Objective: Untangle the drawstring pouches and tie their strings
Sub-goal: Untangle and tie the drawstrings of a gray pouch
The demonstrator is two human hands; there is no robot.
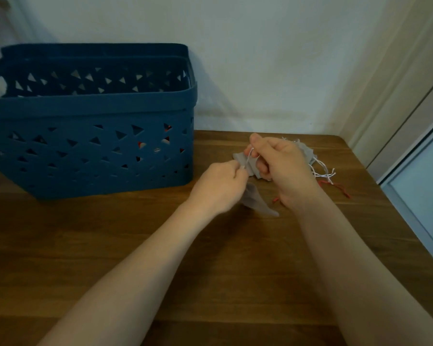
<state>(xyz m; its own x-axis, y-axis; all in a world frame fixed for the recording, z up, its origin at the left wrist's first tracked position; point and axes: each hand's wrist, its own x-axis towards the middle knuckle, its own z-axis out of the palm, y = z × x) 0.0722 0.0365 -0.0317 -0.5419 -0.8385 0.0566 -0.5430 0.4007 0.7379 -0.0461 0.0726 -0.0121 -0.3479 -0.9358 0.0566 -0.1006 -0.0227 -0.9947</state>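
While the left hand (pixel 219 187) and right hand (pixel 283 163) pinched the thin white string (pixel 248 158) between them, the limp, light pouch (pixel 256 202) hung below the grip.

left hand (pixel 218 187): fingers curling, pinching, near centre | right hand (pixel 283 166): fingers curling, pinching, just right, slightly farther

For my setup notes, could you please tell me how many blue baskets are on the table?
2: one blue basket stands at the table's left, and a second basket sits right behind it against the wall, mostly hidden.
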